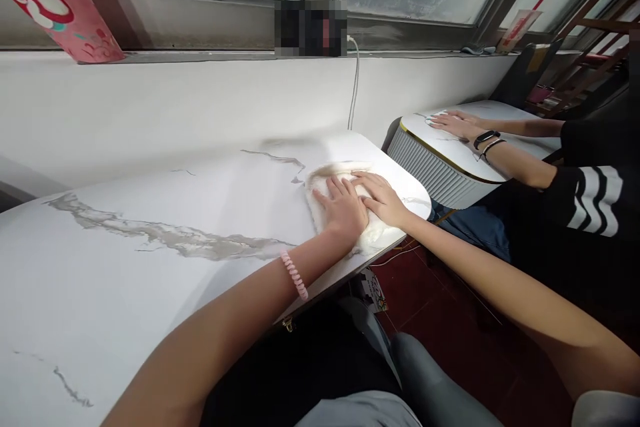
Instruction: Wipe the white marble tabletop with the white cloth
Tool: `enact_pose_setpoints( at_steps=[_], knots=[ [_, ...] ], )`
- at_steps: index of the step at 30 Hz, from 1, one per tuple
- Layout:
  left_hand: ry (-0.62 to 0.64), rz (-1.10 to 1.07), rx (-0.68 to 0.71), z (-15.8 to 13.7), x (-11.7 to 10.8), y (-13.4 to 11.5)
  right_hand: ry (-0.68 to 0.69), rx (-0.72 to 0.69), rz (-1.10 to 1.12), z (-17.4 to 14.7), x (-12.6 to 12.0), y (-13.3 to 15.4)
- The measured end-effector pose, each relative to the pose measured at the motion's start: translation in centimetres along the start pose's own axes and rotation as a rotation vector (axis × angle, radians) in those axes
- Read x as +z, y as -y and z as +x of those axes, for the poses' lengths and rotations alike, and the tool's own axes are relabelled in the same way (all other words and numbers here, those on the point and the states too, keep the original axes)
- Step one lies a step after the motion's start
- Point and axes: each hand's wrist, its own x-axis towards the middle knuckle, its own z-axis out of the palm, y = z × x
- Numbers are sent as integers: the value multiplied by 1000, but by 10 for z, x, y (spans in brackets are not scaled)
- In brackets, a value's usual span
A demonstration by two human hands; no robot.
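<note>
A fluffy cream-white cloth (320,180) lies flat near the right end of a white marble-patterned tabletop (150,287). My left hand (343,208) presses on it with the palm down and the fingers spread. Just right of it, my right hand (381,199) also rests flat on the cloth, its fingers stretched out. The two hands are side by side, and neither is wrapped round anything. A pink coiled band (294,275) sits on my left wrist. Part of the cloth is hidden under both hands.
To the right, a co-worker's hands (457,125) lie on a second marble-patterned table (480,163) with ribbed sides. A tall pink patterned object (65,7) and a drink cup (519,30) stand on the window ledge. A white cable (356,83) hangs down the wall.
</note>
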Motion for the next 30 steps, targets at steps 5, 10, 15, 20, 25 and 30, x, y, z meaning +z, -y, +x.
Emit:
enact_pose_setpoints(
  at_steps=[5, 10, 15, 20, 25, 30],
  knots=[
    [47, 13, -18, 26, -3, 30, -43, 10, 1, 38, 22, 2],
    [-9, -63, -28, 81, 5, 70, -31, 32, -19, 98, 44, -13],
    [-111, -181, -19, 143, 12, 108, -43, 111, -26, 158, 62, -30],
    [-153, -196, -48, 176, 12, 121, -11, 123, -4, 196, 69, -44],
    [-207, -187, -96, 184, 14, 121, 25, 137, 18, 206, 68, -50],
    [-176, -138, -93, 180, 14, 119, 26, 124, 25, 200, 68, -48]
  ],
)
